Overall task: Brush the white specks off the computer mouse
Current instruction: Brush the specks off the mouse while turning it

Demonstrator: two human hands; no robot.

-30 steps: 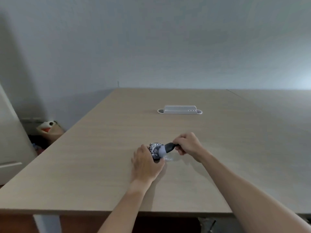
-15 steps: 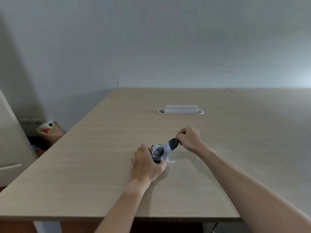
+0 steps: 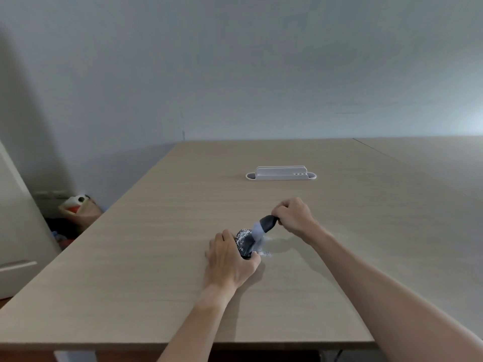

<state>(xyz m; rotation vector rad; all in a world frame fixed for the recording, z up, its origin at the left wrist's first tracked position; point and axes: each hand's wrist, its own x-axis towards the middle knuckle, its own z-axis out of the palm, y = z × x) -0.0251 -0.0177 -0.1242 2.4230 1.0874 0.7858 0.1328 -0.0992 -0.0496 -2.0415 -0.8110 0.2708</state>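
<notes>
A dark computer mouse [image 3: 245, 242] lies on the wooden table [image 3: 156, 257], with white specks still covering its far end. My left hand [image 3: 230, 259] grips its near and left side and hides part of it. My right hand [image 3: 294, 216] is closed on the dark handle of a small brush [image 3: 262, 227]. The brush's pale bristles rest against the mouse's right side. A small patch of white specks [image 3: 265, 253] lies on the table just right of the mouse.
A white cable-port cover [image 3: 281, 174] stands upright in the table further back. The table's front edge runs close below my forearms. A seam to a second tabletop is at the far right. Bags and clutter [image 3: 78, 209] sit on the floor at the left.
My right hand has lifted and moved away from me, tilting the brush more steeply over the mouse. Fewer specks show on the mouse's near part, and specks have gathered on the table beside it.
</notes>
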